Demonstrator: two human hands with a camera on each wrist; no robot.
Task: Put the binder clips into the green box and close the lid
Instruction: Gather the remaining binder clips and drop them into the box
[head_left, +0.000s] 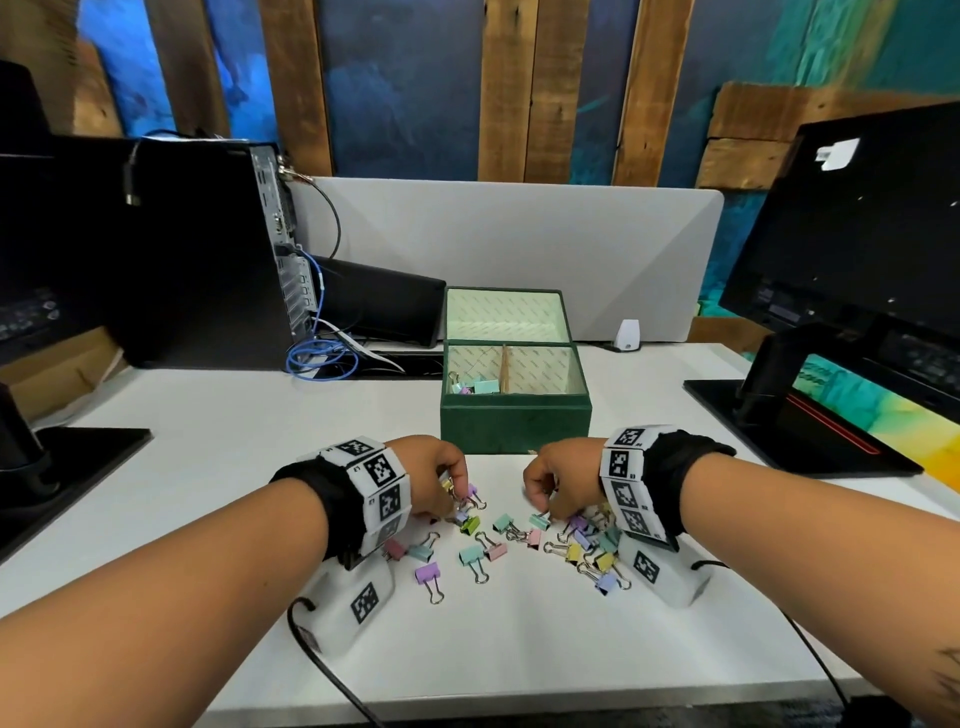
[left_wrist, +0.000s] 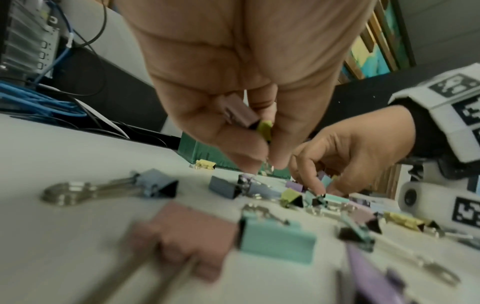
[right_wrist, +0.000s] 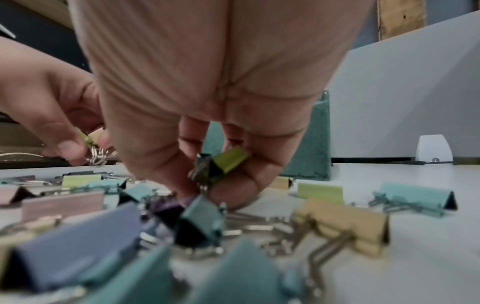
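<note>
The green box (head_left: 515, 422) stands open on the white desk, its lid (head_left: 503, 314) tipped back, with a few binder clips (head_left: 472, 385) in its left compartment. Several pastel binder clips (head_left: 480, 558) lie scattered in front of it. My left hand (head_left: 451, 486) hovers over the left of the pile, fingers curled round a pink clip (left_wrist: 240, 114) and a green clip (left_wrist: 265, 128). My right hand (head_left: 543, 499) is over the right of the pile, gripping a green clip (right_wrist: 228, 159) while its fingertips (right_wrist: 233, 197) touch a teal clip (right_wrist: 201, 216).
A black computer tower (head_left: 171, 249) with blue cables (head_left: 322, 358) stands at the back left. A monitor (head_left: 852, 249) on its stand (head_left: 789, 431) is at the right, another stand base (head_left: 62, 462) at the left. A grey divider (head_left: 519, 244) runs behind the box.
</note>
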